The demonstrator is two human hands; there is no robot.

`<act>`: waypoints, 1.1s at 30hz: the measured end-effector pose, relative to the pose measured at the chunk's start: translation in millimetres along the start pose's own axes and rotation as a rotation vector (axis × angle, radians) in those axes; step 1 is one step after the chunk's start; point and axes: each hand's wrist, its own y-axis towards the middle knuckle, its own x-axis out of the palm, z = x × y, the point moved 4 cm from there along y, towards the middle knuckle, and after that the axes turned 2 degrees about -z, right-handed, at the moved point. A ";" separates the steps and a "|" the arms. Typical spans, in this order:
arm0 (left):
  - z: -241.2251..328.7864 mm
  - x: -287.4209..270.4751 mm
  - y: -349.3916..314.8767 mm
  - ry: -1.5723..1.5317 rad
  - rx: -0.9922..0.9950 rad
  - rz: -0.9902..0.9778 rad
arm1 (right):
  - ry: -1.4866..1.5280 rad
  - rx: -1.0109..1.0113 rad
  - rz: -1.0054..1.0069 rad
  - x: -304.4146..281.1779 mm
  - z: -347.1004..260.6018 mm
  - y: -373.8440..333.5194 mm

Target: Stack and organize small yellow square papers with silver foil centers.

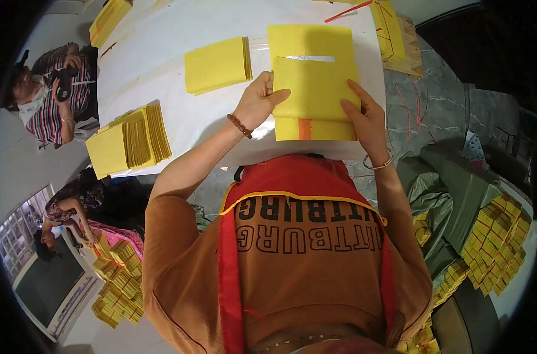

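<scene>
On the white table, a stack of yellow paper (313, 88) lies across a larger yellow paper piece (310, 38), which shows above and below it. A pale shiny strip shows at its upper edge and an orange band below. My left hand (259, 101) grips the stack's left edge, thumb on top and fingers mostly hidden behind. My right hand (366, 114) holds the right edge, its thumb on the paper and index finger along the side. Left of these rests a folded yellow paper stack (215, 65). Nearer the left corner sits a fanned bundle of yellow paper (130, 138).
Red-tied yellow bundles (389, 32) stand at the far right corner beside red string (348, 12). Piles of yellow bundles (495, 242) lie at the right and lower left. A person in a striped top (50, 97) is at the left; another person (74, 209) bends below.
</scene>
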 end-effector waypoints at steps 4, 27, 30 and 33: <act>2.1 0.2 0.8 -0.091 -0.059 0.049 | 0.047 -0.070 0.029 1.3 1.3 4.0; 6.6 54.2 -27.8 1.277 0.670 -0.193 | -0.894 -0.570 0.179 8.9 -33.7 -39.3; 6.7 55.3 -28.4 1.264 0.671 -0.186 | -0.968 -0.499 -0.118 19.9 -4.6 -52.0; 3.3 54.6 -26.4 1.227 0.639 -0.221 | -0.937 -0.469 -0.120 20.0 -0.3 -48.9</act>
